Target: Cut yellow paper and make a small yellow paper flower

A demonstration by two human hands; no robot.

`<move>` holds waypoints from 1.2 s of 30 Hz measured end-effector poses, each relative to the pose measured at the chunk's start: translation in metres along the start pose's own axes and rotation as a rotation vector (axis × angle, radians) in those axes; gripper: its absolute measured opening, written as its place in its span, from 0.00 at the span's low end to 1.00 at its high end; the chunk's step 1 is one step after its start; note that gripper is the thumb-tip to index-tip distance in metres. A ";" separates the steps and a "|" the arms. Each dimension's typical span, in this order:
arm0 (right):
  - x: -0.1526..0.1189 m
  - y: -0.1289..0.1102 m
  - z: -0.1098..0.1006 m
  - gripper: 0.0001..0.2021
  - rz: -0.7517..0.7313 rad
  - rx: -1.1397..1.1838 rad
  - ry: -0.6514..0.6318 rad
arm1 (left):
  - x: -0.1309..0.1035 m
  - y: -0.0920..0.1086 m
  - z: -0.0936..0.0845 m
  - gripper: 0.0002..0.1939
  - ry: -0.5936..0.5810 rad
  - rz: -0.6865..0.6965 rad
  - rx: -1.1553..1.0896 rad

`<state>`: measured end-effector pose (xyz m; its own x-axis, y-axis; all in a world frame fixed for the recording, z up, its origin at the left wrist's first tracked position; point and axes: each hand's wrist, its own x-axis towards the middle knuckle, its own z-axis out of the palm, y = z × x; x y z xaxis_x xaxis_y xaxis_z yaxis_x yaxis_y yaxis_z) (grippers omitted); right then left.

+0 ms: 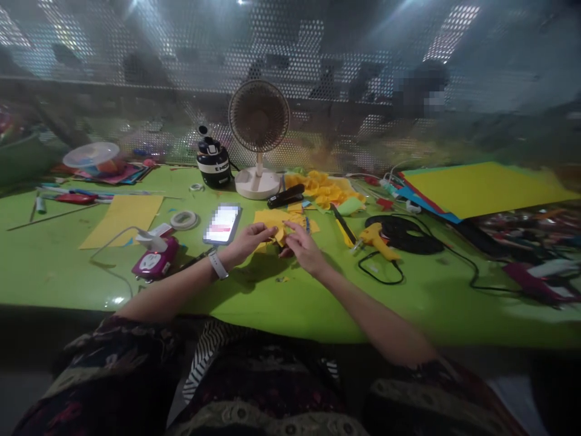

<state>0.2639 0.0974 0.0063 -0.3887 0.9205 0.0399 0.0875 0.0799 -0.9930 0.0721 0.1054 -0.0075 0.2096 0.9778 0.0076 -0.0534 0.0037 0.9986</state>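
Yellow paper piece (pixel 280 234) held between two bare hands above a green table (pixel 431 309); clock directions are taken from the piece, twelve o'clock lying away from the person. The piece sits near the middle of the view, just before a flat yellow sheet (pixel 267 215). Its visible part is small and bent, with its longer axis running roughly from twelve to six o'clock; the fingers cover its edges, so which end is its tip cannot be told. The left hand (pixel 249 241), at nine o'clock, pinches it between thumb and fingers; the right hand (pixel 305 248), at about four o'clock, pinches the opposite side with fingers curled. A pale band (pixel 218 265) circles the left wrist.

At ten o'clock lies a phone (pixel 222 223), its long axis slanting from one to seven; its screen is blurred beyond reading. A dark bottle (pixel 213 165), toward eleven o'clock, bears large lettering on a white band, of which "EN" is legible. A fan (pixel 259 116) stands just short of twelve. A black stapler (pixel 285 197) lies near twelve, ruffled yellow paper (pixel 323 189) toward one to two. At three o'clock, a yellow glue gun (pixel 379 240) points its nozzle toward eight; beside it, a yellow cutter (pixel 343 226) lies along eleven to five.
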 end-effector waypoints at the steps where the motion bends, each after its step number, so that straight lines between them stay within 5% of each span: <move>1: 0.000 0.001 -0.001 0.22 0.007 -0.009 -0.009 | 0.000 -0.001 -0.001 0.23 -0.015 -0.008 -0.029; 36: 0.003 0.014 -0.004 0.19 0.016 -0.055 -0.053 | -0.002 -0.013 0.001 0.19 -0.027 -0.044 -0.077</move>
<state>0.2682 0.1027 -0.0073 -0.4343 0.9006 0.0163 0.1437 0.0871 -0.9858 0.0736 0.1032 -0.0207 0.2395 0.9703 -0.0341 -0.1186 0.0641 0.9909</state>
